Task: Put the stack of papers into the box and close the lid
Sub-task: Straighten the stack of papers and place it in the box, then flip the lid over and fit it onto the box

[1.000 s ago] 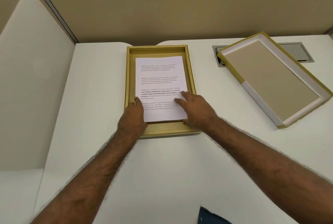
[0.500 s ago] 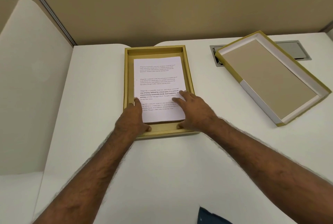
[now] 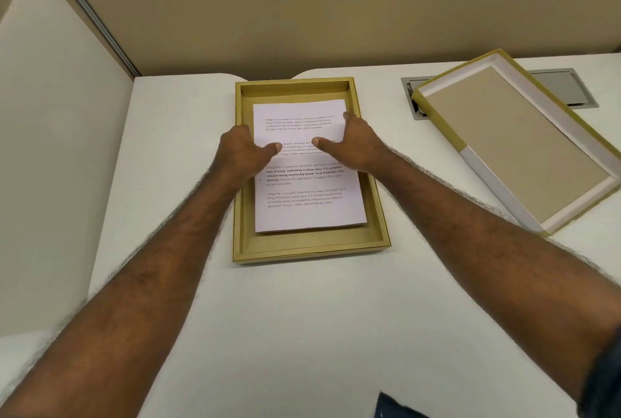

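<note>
Stack of papers (image 3: 307, 182): lies flat inside the gold box (image 3: 376, 216), printed side up, text running across. Its near edge stops short of the box's near wall; a strip of bare box floor also shows at the far end.

Left hand (image 3: 240, 153): on the stack's left edge, thumb laid across the sheet, other fingers curled down at the paper's side, hidden between paper and box wall. Not closed around anything that I can see.

Right hand (image 3: 358, 145): on the stack's right edge, thumb spread inward on the page, fingers loosely extended toward the far right corner. Pressing, not grasping.

Thumbs point toward each other, apart.

Lid (image 3: 517, 145): off the box, to the right on the white desk (image 3: 302, 333), inside face up, turned at an angle. Its far corner overlaps a grey cable hatch (image 3: 568, 88) set in the desk. Well apart from the box; nothing between them.

Beige partition (image 3: 268, 14) behind; white divider panel (image 3: 50, 148) at left.
</note>
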Motion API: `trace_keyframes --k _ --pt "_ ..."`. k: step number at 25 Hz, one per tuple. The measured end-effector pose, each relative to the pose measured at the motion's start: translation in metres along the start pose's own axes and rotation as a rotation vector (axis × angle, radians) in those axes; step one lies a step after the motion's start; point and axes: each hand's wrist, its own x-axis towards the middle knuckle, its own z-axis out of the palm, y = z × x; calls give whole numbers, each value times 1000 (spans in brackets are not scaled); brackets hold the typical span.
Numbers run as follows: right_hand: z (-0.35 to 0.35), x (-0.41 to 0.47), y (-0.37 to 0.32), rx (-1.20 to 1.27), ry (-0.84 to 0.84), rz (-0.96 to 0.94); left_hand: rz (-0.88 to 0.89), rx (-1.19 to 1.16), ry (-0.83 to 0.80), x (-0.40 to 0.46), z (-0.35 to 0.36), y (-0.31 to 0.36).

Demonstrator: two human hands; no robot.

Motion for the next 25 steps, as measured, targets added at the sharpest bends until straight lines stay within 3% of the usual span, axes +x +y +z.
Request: trace_keyframes --k 11,17,20,25 --pt "12 12 6 23 11 61 -24 -25 2 8 11 -2" --pt "-7 -17 14 99 157 -48 11 -56 124 -21 14 7" --pt "-27 -46 42 112 228 -42 79 -115 181 -52 24 19" --pt "-63 -99 126 99 316 61 218 -330 139 -108 64 64"
